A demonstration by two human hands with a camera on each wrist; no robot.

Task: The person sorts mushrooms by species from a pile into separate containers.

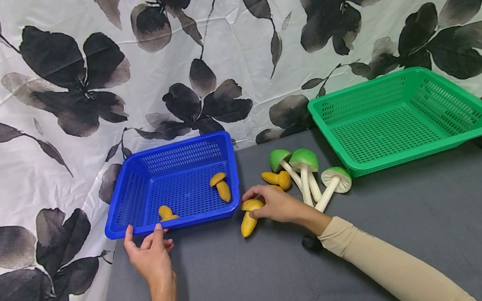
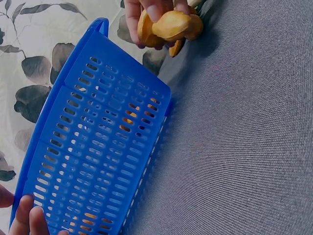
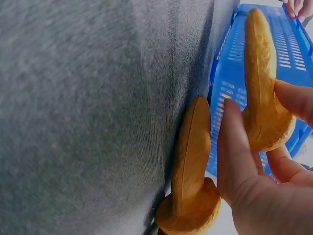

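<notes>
My right hand (image 1: 276, 204) pinches a yellow mushroom (image 1: 249, 224) between thumb and fingers, just right of the blue basket (image 1: 141, 228). In the right wrist view the held mushroom (image 3: 260, 58) has its stem pointing up, cap by the fingers. My left hand (image 1: 150, 256) grips the basket's near rim at its left part, fingertips against the outer wall in the left wrist view. Two yellow mushrooms lie inside the basket, one at the right (image 1: 223, 190) and one by the near wall (image 1: 166, 213), partly hidden by the rim.
More yellow mushrooms (image 1: 284, 180) lie on the grey table behind the right hand, partly covered by it. Several green-capped mushrooms (image 1: 304, 159) lie beside them, next to a green basket (image 1: 350, 170) at the right. A floral cloth (image 1: 204, 17) hangs behind the table.
</notes>
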